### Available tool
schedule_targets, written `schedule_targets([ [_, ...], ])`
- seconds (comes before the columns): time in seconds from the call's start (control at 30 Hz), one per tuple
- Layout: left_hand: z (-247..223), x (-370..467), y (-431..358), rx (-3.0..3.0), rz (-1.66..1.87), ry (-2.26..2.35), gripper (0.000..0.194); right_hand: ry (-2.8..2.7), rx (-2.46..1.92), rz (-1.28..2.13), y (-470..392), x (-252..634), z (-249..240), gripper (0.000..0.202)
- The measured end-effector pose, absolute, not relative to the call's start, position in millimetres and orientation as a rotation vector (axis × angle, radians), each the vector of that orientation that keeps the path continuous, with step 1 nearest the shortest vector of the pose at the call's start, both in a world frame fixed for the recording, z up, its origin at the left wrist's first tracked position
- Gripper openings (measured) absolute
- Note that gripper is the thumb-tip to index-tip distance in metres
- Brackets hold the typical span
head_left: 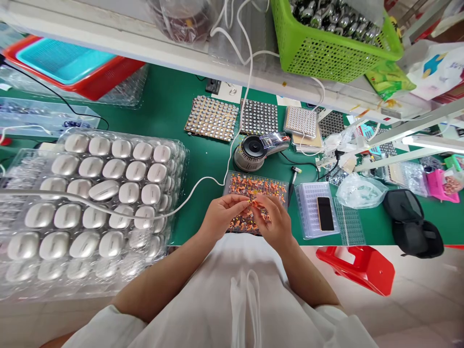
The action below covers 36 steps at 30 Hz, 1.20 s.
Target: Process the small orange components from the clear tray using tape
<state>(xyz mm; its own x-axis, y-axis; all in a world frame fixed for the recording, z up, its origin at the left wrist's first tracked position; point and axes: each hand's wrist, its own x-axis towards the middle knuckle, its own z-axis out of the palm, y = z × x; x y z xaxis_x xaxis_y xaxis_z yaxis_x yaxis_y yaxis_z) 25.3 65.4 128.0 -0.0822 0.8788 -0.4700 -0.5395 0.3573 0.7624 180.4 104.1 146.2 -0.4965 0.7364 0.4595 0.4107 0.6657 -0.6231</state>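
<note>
Above a tray [228, 183] of small orange parts, my left hand [219, 216] and my right hand [274, 221] meet fingertip to fingertip. Both pinch a tiny orange part [254, 203] with a yellowish bit on it; the fingers hide most of it, and its exact kind is too small to tell. Rows of similar orange parts [266, 182] fill the tray under the hands. Just behind the tray stands a round, grey and black tape dispenser [250, 153]. A small black-handled tool [293, 181] with a metal head lies to the right of the tray.
Stacked clear trays of silvery, mouse-shaped cases [94, 217] occupy the left. Boards of small metal parts [212, 117] lie at the back. On the right are a phone [325, 214] on white trays and a black case [404, 205]. A white cable [203, 180] crosses the green bench.
</note>
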Motion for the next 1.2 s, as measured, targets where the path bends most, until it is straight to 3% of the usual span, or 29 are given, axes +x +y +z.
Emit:
schedule_targets([
  [0.63, 147.2, 19.9, 66.5, 0.641, 1.160, 1.358, 0.028, -1.777, -1.127, 1.214, 101.9, 177.7, 141.4, 0.043],
  [1.2, 154.1, 22.7, 64.5, 0.605, 1.165, 1.285, 0.022, -1.759, -1.170, 0.929, 84.8, 178.9, 134.0, 0.044],
])
